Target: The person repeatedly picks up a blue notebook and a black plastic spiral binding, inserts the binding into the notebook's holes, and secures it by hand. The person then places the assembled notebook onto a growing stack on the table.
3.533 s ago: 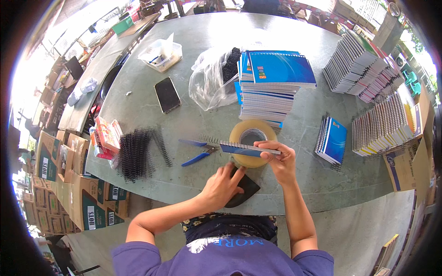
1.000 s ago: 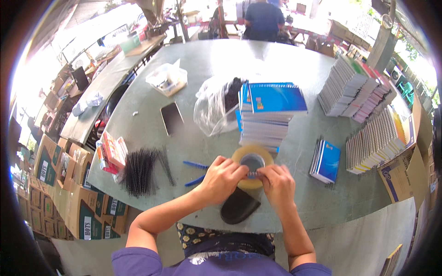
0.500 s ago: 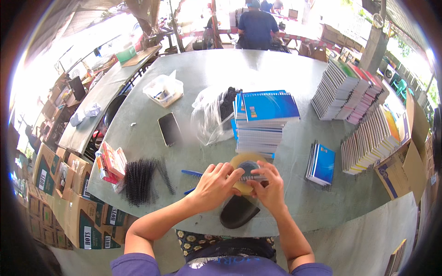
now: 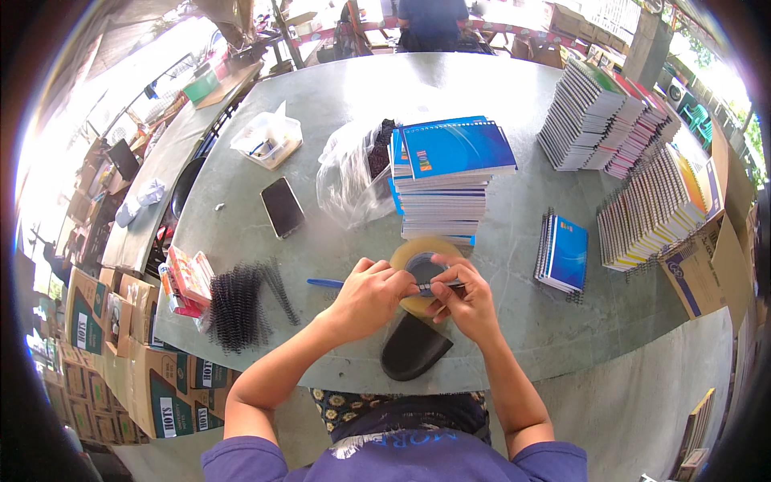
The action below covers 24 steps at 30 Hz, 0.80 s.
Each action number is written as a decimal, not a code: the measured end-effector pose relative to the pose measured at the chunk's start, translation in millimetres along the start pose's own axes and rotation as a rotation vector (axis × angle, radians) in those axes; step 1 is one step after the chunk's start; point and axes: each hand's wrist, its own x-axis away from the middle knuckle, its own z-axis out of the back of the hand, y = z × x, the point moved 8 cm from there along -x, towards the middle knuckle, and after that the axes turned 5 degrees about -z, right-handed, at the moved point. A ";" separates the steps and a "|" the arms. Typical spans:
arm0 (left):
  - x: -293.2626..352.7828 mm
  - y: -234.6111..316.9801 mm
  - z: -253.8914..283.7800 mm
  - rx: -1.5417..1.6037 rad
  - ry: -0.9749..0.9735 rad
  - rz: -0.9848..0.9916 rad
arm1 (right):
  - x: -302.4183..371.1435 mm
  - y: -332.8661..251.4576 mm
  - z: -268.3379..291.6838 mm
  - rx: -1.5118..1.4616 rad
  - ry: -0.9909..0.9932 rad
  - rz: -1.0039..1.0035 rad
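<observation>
My left hand [image 4: 371,296] and my right hand [image 4: 466,299] meet over the table near its front edge, fingers pinched together. Between the fingertips shows a short length of spiral coil [image 4: 425,286]; whatever it is joined to is mostly hidden. Just beyond and under my fingers is a wide yellowish roll of tape [image 4: 403,255] with a greyish-blue middle. A black rounded pad [image 4: 411,349] lies on the near side of my hands. Left of my left hand, a blue pen [image 4: 323,283] rests on the table.
Blue spiral notebooks [image 4: 458,150] stand stacked beyond my hands, beside a clear plastic bag [image 4: 345,181]. Black coils [image 4: 237,309], a phone [image 4: 282,207] and a white tub [image 4: 267,140] sit leftward. More notebooks [image 4: 565,254] and tall stacks [image 4: 590,116] stand right, near an open carton [image 4: 695,261].
The view has tilted, so the table's things sit higher in the picture. My hands stay together above the tape roll, with small shifts of the fingers around the coil.
</observation>
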 end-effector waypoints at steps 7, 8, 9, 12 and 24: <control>-6.4 3.0 5.5 0.039 0.039 0.001 | -2.9 2.9 -4.6 0.017 -0.096 -0.094; -6.7 -0.1 3.5 0.054 0.009 0.008 | -2.9 2.6 -4.4 0.023 -0.102 -0.092; -7.1 -2.4 1.8 0.078 -0.023 0.012 | -3.0 2.3 -4.0 0.029 -0.108 -0.091; -8.5 -5.0 2.7 0.131 -0.043 0.009 | -3.1 1.8 -3.5 0.034 -0.106 -0.088; -6.0 -11.0 1.0 0.091 -0.004 0.046 | -7.0 -1.7 -6.8 0.018 -0.024 -0.077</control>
